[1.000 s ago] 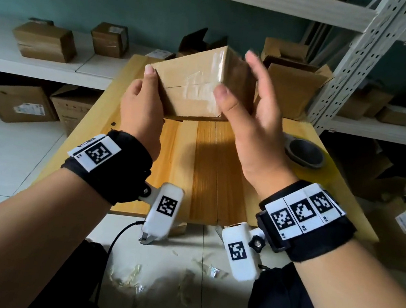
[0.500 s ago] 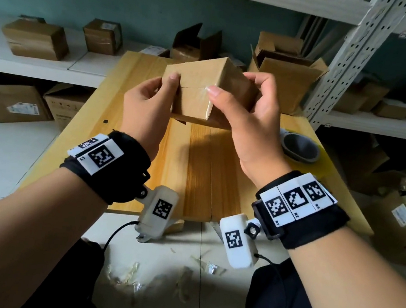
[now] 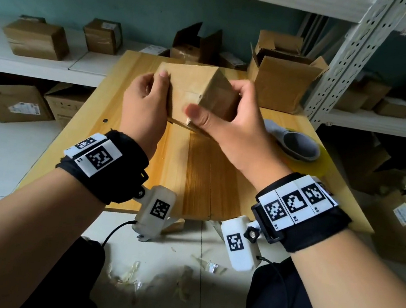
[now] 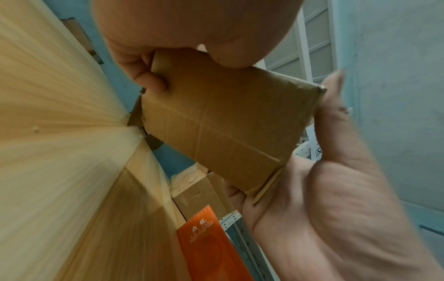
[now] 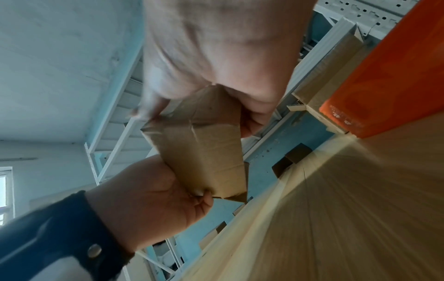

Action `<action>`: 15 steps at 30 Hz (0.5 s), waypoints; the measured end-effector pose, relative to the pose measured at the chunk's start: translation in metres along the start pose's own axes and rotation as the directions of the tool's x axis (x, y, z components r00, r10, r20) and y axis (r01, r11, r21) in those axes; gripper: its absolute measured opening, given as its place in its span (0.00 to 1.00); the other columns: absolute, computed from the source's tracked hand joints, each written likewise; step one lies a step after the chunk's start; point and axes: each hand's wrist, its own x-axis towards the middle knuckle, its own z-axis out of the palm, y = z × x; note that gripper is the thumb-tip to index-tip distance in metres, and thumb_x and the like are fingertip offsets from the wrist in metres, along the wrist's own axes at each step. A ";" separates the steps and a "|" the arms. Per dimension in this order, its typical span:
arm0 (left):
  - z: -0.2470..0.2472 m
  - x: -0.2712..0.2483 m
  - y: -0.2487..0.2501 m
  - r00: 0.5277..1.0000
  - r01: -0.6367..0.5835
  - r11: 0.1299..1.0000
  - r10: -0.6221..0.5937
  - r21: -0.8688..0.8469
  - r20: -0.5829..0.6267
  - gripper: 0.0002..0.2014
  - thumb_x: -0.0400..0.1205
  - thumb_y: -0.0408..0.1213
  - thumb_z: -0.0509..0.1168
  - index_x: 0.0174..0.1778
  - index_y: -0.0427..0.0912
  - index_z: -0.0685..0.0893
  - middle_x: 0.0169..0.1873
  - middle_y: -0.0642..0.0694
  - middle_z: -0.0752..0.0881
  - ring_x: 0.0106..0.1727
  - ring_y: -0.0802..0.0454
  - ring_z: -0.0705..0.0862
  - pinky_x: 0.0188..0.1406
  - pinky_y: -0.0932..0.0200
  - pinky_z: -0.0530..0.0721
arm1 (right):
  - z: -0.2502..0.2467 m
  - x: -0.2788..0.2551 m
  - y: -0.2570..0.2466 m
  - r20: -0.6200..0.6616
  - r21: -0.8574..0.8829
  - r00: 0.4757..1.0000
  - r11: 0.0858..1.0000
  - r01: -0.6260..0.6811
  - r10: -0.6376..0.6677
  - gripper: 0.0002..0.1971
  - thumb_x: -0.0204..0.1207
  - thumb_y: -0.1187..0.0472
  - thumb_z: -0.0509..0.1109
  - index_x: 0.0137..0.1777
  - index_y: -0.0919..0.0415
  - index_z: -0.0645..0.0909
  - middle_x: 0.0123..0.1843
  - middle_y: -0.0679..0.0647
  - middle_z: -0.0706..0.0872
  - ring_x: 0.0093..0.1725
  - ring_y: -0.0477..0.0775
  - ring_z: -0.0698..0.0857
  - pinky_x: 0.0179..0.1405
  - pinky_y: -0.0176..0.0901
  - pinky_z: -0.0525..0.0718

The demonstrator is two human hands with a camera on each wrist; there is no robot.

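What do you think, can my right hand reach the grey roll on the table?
Probably not yet: the right hand grips the cardboard box with the left hand. The grey roll lies close beside it, nothing between, so after letting go, likely yes.

The cardboard box [image 3: 195,85] is plain brown. The table [image 3: 201,179] is honey-yellow wood with straight grain stripes. The left wristband [image 3: 115,181] and right wristband [image 3: 320,231] are black, carrying white tags with black square codes. The wall [image 3: 139,3] is teal. The shelf [image 3: 27,67] is white.

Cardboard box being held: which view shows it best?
Head view: the cardboard box shows two faces, tilted, gripped by the left hand and right hand. The wrist views show only its underside close up, partly hidden by palms.
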 end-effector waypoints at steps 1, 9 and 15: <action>-0.001 0.002 0.001 1.000 -0.015 1.000 0.015 0.002 -0.006 0.25 0.88 0.58 0.62 0.69 0.42 0.86 0.57 0.43 0.92 0.53 0.50 0.90 0.43 0.58 0.84 | 0.001 0.000 0.002 0.030 -0.037 1.000 0.999 0.001 0.000 0.42 0.66 0.36 0.85 0.74 0.47 0.67 0.72 0.50 0.81 0.68 0.43 0.84 0.62 0.35 0.88; -0.003 0.011 -0.003 0.991 -0.073 0.997 0.070 -0.027 -0.113 0.17 0.86 0.53 0.69 0.66 0.48 0.83 0.60 0.51 0.89 0.60 0.53 0.90 0.62 0.49 0.91 | 0.008 0.005 0.015 -0.057 -0.130 0.997 0.989 -0.064 0.057 0.36 0.80 0.28 0.70 0.86 0.29 0.62 0.82 0.47 0.64 0.81 0.52 0.71 0.72 0.40 0.77; -0.008 0.006 0.000 0.983 -0.168 0.985 0.164 -0.042 -0.088 0.20 0.82 0.36 0.75 0.67 0.53 0.79 0.60 0.52 0.85 0.61 0.50 0.89 0.61 0.40 0.92 | 0.003 0.013 0.016 -0.094 0.024 0.960 0.964 -0.263 0.265 0.32 0.91 0.37 0.60 0.92 0.39 0.58 0.91 0.46 0.67 0.88 0.53 0.67 0.83 0.49 0.64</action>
